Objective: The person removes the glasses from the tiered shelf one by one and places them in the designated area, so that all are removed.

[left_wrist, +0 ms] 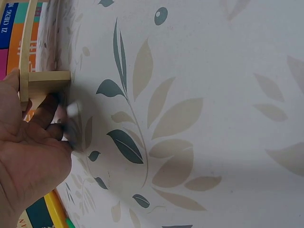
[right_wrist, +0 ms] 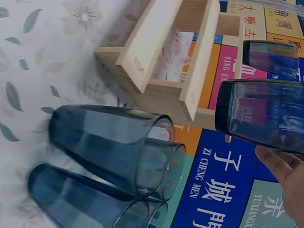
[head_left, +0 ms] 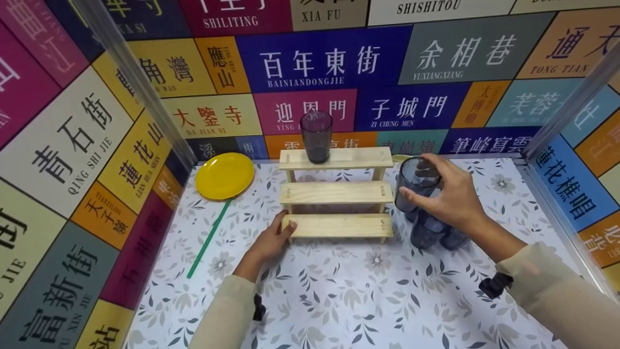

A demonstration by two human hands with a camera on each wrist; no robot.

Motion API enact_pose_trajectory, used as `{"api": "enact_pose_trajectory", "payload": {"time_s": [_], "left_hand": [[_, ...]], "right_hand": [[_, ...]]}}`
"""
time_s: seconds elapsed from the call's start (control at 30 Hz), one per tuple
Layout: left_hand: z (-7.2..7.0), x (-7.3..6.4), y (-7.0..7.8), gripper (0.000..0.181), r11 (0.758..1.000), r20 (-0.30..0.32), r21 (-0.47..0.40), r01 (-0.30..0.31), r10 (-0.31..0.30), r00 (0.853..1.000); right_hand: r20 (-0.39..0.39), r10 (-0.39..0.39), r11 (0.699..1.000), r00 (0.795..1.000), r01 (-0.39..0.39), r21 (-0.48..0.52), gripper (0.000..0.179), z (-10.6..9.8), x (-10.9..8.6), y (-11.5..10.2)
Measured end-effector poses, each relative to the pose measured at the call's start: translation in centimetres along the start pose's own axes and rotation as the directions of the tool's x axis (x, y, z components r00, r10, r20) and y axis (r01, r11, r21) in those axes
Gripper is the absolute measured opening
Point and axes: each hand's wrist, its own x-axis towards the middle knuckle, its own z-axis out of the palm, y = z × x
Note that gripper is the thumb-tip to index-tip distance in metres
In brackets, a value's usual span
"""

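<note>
A three-tier wooden rack (head_left: 337, 225) stands mid-table. My left hand (head_left: 271, 241) grips the left end of its lowest step; in the left wrist view, fingers lie under the board (left_wrist: 49, 78) and the thumb is at its outer face. My right hand (head_left: 457, 195) holds a dark translucent glass (head_left: 406, 180) upright by its upper part, right of the rack. Seen from the right wrist, this held glass (right_wrist: 256, 114) is clear of the table, beside the rack's upper tiers. Another dark glass (head_left: 317, 136) stands on the top tier. Below my right hand several similar glasses (head_left: 427, 232) stand grouped.
At the back left lies a yellow plate (head_left: 225, 175), with a thin green stick (head_left: 209, 240) extending toward the front from its edge. Part of a pale yellow-green rim (head_left: 401, 158) shows behind the held glass. Sign-patterned walls (head_left: 319, 60) enclose the flower-print table (head_left: 334, 300).
</note>
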Motion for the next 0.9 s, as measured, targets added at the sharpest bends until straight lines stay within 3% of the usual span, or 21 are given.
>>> {"api": "enact_pose_trajectory", "payload": {"time_s": [0.33,0.9], "left_hand": [[0.1,0.0,0.0,0.077,1.000,-0.001,0.008,-0.021,0.021,1.000],[0.0,0.0,0.0,0.076,1.000,0.005,-0.008,-0.020,0.020,1.000]], "right_hand": [[0.042,0.059,0.998,0.997,-0.059,0.008,0.089,-0.6,-2.6,-0.5],[0.063,0.041,0.999,0.997,-0.042,0.012,0.092,-0.7,-4.9,-0.5]]}}
